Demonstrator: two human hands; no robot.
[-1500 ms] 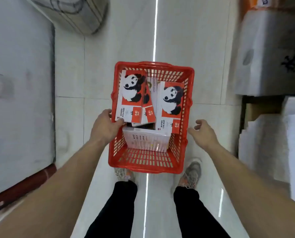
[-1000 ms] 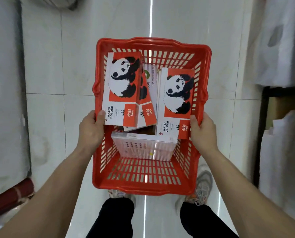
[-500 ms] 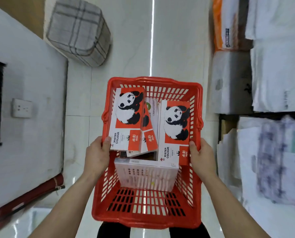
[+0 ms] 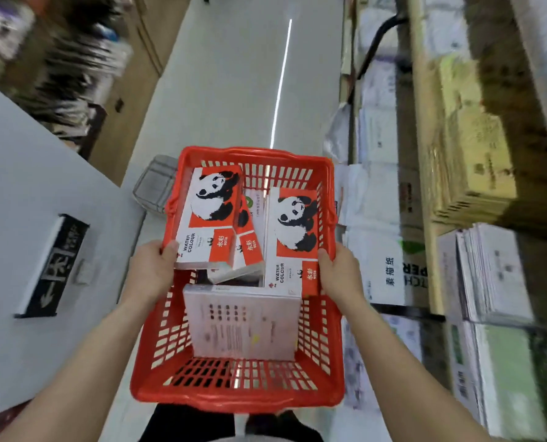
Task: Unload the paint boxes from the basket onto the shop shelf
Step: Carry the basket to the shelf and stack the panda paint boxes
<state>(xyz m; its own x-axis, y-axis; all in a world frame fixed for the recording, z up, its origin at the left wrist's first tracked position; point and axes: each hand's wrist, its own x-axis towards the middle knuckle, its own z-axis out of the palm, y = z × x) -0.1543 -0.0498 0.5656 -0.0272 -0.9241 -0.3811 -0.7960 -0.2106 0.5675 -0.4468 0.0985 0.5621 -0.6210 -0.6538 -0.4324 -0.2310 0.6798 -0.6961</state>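
I hold a red plastic basket (image 4: 234, 393) up in front of me by its two long sides. My left hand (image 4: 151, 269) grips the left rim and my right hand (image 4: 339, 275) grips the right rim. Inside lie several paint boxes: a panda-printed box (image 4: 208, 215) at the far left, another panda box (image 4: 293, 240) at the right, a third (image 4: 248, 247) partly hidden between them, and a pale box with its back side up (image 4: 243, 323) nearer to me. The shop shelf (image 4: 425, 193) runs along my right.
The shelf holds stacked paper packs (image 4: 390, 266) and yellow-brown cartons (image 4: 470, 167). A white wall (image 4: 26, 186) with a black arrow sign (image 4: 55, 266) stands at my left. A grey checked stool (image 4: 154, 183) sits on the tiled aisle floor (image 4: 243, 84) ahead.
My right hand closed on the basket's right rim, then both hands lifted the basket off the floor. My view rose from the floor to the aisle and shelf.
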